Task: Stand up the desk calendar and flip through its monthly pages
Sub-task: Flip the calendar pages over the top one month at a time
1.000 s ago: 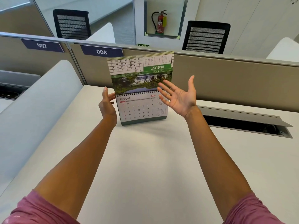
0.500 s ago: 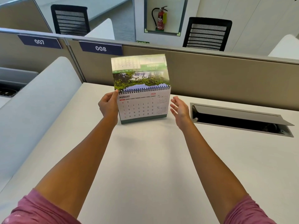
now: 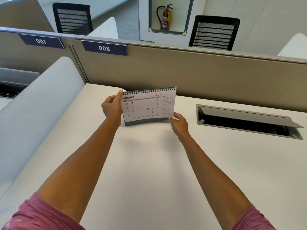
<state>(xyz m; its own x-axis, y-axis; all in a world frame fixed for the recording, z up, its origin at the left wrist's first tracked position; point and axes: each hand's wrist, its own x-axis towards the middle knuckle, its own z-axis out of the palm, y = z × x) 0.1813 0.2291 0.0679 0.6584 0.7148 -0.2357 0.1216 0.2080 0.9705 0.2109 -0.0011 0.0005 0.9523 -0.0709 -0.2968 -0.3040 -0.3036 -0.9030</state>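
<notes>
A spiral-bound desk calendar (image 3: 146, 107) stands upright on the white desk (image 3: 149, 163), near the beige partition. Its front page reads AUGUST 2026, above a dark green base. My left hand (image 3: 112, 107) grips the calendar's left edge, thumb up at the top corner by the spiral. My right hand (image 3: 178, 122) is at the lower right corner, fingertips pinching the bottom corner of the August page. No page stands up above the spiral.
An open cable hatch (image 3: 249, 121) with a raised lid lies in the desk to the right of the calendar. A beige partition (image 3: 199, 77) labelled 008 runs behind. A rounded white divider (image 3: 38, 105) borders the desk's left side. Two black chairs stand beyond.
The page with the waterfall picture, raised above the spiral before, has dropped over behind the calendar. My right hand came down from mid-air to the page's lower right corner.
</notes>
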